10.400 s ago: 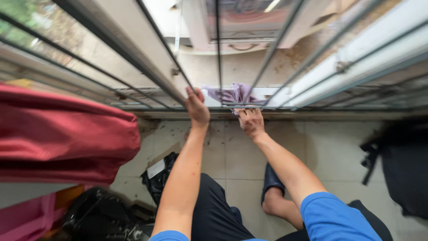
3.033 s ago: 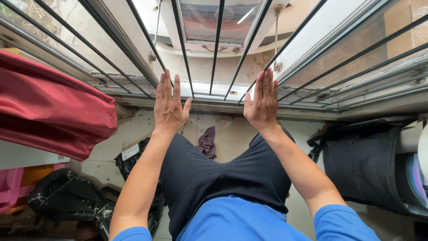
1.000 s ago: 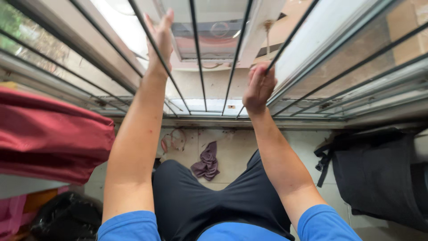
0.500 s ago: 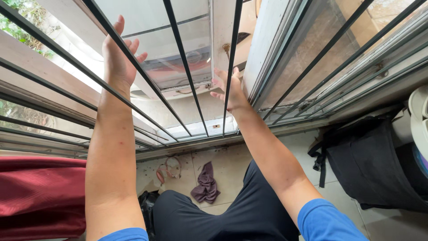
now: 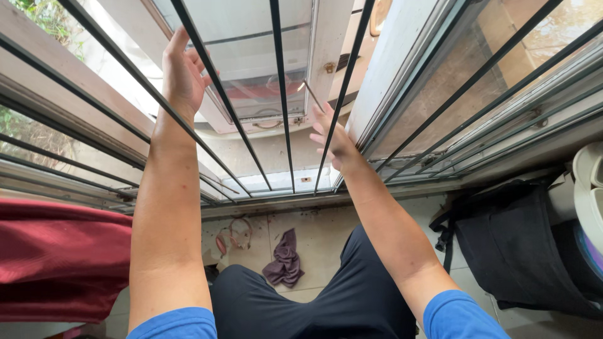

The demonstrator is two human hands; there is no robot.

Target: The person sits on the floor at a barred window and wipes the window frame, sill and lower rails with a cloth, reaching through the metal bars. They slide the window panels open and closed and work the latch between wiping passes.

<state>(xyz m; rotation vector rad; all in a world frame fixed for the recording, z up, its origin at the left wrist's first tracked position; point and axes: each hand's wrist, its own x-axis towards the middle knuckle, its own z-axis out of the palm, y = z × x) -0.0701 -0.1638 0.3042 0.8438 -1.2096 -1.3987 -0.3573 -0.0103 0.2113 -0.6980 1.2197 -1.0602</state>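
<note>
Bars (image 5: pixel 281 94), thin and black, fan out over the window and set every place here. In the head view, the left hand (image 5: pixel 182 72) is raised high on the left of the bars, fingers spread and open, its palm beside one slanting bar; whether it touches that bar I cannot tell. The right hand (image 5: pixel 333 141) sits lower, just right of the middle bar, fingers apart and pointing up, lying against a bar near the white frame (image 5: pixel 326 56) edge, gripping nothing. The gaps between the bars are narrow beside both hands and widen toward the top. Beyond the bars a glass pane (image 5: pixel 251 56) stands swung outward. Below the bars runs the sill, and under it the tiled floor, where a purple cloth (image 5: pixel 284 267) lies crumpled. Left of the bars hangs red fabric (image 5: pixel 56 257); right of them, a black bag (image 5: pixel 509 245) rests against the wall.
</note>
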